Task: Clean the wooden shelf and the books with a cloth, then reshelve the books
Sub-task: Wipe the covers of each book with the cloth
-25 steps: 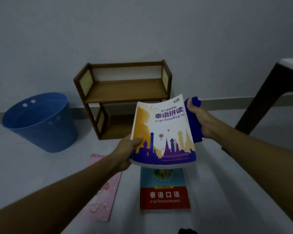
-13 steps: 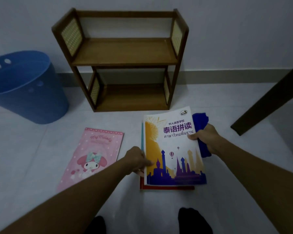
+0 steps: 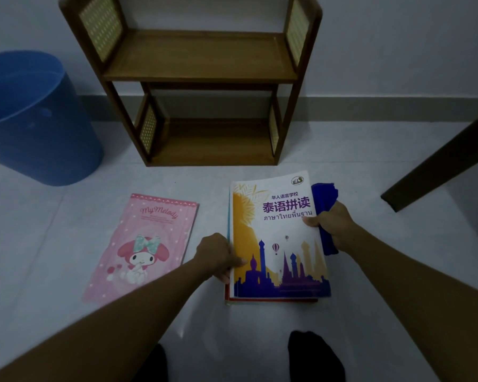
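**Both hands on the top book, shelf dead ahead**

My left hand (image 3: 218,257) is pinching the left long edge of the yellow-and-purple book (image 3: 276,244), thumb on the cover and fingers curled under it. My right hand (image 3: 335,227) is closing round the blue cloth (image 3: 324,197) while its thumb is pressing on the book's right edge. The book is lying flat on a red book (image 3: 271,300) on the floor, its long axis running away from me. It is pointing almost straight at the wooden shelf (image 3: 199,59), whose two boards are both standing bare. Both hands are equally near, one on each long edge. I am judging the path forward as open. The pink notebook (image 3: 144,244) is lying just beside my left hand. The blue bucket (image 3: 33,128) and the dark table leg (image 3: 439,166) are sitting well apart on either side.
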### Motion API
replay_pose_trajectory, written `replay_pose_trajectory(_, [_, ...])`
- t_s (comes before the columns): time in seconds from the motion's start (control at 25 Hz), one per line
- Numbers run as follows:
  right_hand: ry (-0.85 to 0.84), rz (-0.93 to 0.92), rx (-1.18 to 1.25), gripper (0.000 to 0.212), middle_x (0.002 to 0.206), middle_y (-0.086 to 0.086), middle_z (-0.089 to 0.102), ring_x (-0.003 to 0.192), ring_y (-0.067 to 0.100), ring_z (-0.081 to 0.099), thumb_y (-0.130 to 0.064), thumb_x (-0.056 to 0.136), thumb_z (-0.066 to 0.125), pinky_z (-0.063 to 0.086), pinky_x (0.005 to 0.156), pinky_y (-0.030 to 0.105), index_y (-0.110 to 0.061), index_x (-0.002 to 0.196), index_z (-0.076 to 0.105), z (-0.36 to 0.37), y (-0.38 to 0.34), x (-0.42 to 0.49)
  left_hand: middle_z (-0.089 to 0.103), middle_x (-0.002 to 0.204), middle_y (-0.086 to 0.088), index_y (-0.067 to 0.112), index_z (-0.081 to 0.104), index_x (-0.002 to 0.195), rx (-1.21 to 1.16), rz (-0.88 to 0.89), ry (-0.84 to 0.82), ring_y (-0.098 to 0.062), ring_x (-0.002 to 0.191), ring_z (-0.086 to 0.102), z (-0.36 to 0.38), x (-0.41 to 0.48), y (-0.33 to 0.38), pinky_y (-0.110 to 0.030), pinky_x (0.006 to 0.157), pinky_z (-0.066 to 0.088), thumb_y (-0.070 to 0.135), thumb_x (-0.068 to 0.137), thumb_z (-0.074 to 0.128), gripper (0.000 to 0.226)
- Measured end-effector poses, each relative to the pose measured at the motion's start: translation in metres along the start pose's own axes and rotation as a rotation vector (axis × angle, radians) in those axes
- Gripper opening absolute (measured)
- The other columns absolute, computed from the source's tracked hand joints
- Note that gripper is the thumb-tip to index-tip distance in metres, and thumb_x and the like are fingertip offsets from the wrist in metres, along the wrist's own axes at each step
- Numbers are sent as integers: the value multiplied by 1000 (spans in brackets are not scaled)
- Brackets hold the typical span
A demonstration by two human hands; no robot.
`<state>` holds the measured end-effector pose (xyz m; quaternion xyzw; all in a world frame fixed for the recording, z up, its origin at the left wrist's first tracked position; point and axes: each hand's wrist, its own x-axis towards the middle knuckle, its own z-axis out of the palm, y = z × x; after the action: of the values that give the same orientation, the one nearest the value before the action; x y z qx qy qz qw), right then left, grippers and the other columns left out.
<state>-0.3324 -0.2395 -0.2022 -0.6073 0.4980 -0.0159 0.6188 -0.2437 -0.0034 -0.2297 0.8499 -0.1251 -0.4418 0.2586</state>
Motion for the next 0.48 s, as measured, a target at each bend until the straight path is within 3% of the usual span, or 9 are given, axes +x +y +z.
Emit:
replay_pose_trajectory(0.12, [-2,-16,1,40,102,12,62,92,28,59,9,76,72,51,80,41,0,112,56,0,6,6,70,71,-7,6,59,83,158,-19,48,-19,61,70,0,3,-3,-29,65,60,41,75,74,40])
replay_pose_trajectory(0.24, [45,-75,-41,30,101,11,59,98,28,56,1,86,64,50,82,37,0,115,54,-2,9,13,62,56,0,9,53,75,217,-72,8,-8,39,60,0,2,-6,-19,45,52,47,76,72,42])
replay_pose_trajectory(0.28, [97,-115,-88,25,99,11,57,98,29,55,1,90,57,48,79,34,0,114,53,-2,8,14,61,57,-1,9,51,74,218,-82,-7,-8,38,59,-2,-1,-6,-18,42,51,47,76,71,43])
replay_pose_trajectory(0.36, [247,-196,-228,33,107,15,56,102,32,55,-3,95,48,45,82,36,1,128,45,0,4,12,62,60,-3,9,49,73,225,-63,-16,-9,38,59,-12,-5,0,-20,40,50,45,78,70,42])
replay_pose_trajectory(0.48, [388,-376,-364,43,122,23,55,108,37,56,-10,98,45,47,86,42,-6,138,32,16,-17,-5,70,77,-14,-1,58,83,315,40,40,-14,47,63,-48,-9,16,-24,48,55,36,89,60,38])
